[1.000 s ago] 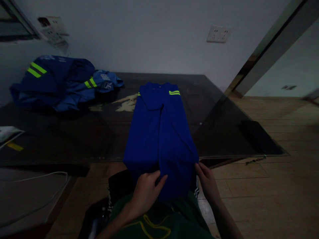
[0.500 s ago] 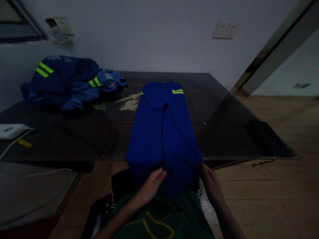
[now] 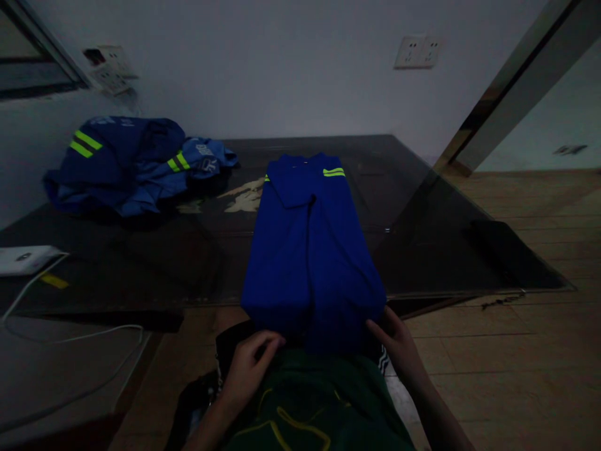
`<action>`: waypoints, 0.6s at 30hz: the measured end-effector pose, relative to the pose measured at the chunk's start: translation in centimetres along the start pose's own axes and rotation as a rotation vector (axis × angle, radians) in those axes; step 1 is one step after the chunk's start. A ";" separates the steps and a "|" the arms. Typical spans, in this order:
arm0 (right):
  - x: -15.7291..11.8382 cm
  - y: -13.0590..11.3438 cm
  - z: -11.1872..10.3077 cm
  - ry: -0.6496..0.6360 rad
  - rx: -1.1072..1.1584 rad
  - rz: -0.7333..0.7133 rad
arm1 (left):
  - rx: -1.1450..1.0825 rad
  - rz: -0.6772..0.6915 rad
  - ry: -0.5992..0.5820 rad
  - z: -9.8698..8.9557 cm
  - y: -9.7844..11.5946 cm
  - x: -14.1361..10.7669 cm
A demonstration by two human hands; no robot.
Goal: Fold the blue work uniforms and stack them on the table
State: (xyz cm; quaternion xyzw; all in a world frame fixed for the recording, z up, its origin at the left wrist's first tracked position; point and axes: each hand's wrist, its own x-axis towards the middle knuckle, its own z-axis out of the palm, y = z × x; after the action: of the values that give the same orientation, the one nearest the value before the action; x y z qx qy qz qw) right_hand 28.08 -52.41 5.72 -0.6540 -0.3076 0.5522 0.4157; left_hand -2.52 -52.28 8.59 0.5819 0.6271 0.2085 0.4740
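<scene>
A blue garment (image 3: 284, 250) with yellow-green stripes lies folded lengthwise on the dark table (image 3: 422, 250), its lower end hanging over the front edge towards my lap. My left hand (image 3: 256, 360) is at the garment's lower left corner, thumb and fingers closed together on its hem. At the lower right edge, my right hand (image 3: 394, 335) has the cloth between its thumb and fingers. The fingertips of both hands are partly hidden by cloth and dim light.
Crumpled blue clothes (image 3: 122, 163) are heaped at the table's back left. A white device (image 3: 28, 260) with a cable sits at the left edge. A dark flat object (image 3: 511, 250) lies at the right end. Wall sockets (image 3: 417, 52) are above.
My left hand has moved left and slightly down, from the garment's middle to its lower left corner. My right thumb has come inward over the right edge. The view has shifted slightly.
</scene>
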 end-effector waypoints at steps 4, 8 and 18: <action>0.1 0.0 0.4 0.014 0.005 -0.038 | -0.131 0.053 -0.048 3.1 4.0 1.5; 0.1 0.1 0.5 0.018 0.038 -0.030 | -0.167 0.092 0.007 4.6 5.2 1.8; -0.1 -0.1 0.6 0.033 0.013 -0.002 | -0.166 -0.020 -0.058 5.0 1.6 1.8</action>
State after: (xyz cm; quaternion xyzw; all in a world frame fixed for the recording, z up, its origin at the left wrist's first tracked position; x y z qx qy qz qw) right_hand 27.46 -52.35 5.87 -0.6601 -0.2978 0.5429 0.4252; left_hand 2.72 -51.69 6.93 0.5400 0.5994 0.2380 0.5409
